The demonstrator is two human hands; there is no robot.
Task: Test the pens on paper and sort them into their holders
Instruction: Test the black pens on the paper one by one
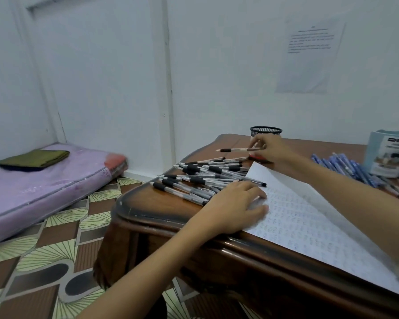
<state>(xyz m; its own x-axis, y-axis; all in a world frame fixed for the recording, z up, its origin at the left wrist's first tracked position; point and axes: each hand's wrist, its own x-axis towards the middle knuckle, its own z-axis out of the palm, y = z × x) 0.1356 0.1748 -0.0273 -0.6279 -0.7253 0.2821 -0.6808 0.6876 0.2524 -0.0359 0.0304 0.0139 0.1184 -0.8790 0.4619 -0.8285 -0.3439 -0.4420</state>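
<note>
At the far side of the table (pixel 148 203) in the head view, the right hand (pixel 271 150) pinches one pen (pixel 237 149) by its end. The barrel lies almost level and points left, away from the fingers, and the black mesh holder (pixel 265 131) stands just behind the knuckles. The pen would likely have to swing upright to clear that rim; the left hand (pixel 237 206), farther off, rests flat with fingers spread on the paper (pixel 309 222), beside the pile of black pens (pixel 200 178).
</note>
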